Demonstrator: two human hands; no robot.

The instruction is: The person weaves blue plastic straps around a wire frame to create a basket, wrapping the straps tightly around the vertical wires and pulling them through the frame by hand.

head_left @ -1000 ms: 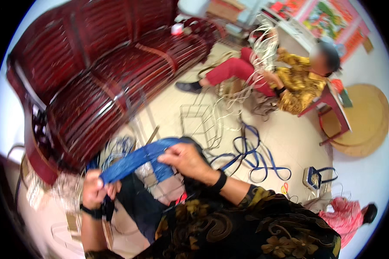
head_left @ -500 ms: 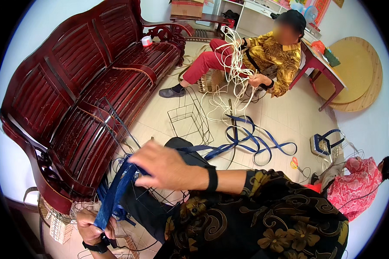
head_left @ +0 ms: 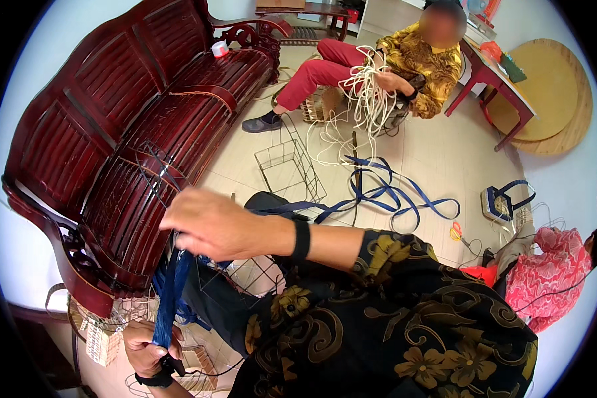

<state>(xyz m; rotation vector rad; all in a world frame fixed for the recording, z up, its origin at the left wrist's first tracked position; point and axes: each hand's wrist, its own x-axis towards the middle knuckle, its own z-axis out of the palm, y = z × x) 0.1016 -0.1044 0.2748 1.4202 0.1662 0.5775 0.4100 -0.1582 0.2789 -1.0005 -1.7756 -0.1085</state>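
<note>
Beside the slatted wooden settee [head_left: 109, 225], the left hand [head_left: 140, 346] grips a blue strap [head_left: 168, 295]; right hand [head_left: 212, 227]: grip indeterminate.

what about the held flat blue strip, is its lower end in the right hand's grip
No, the left hand's grip holds the lower end of the flat blue strip.

One fisheye, head height — tilted down, wide

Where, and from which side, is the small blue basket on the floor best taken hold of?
Probably by the top of its blue handle, coming from above: the handle forms a loop that seems to stand up from the basket, with an open gap inside.
</note>
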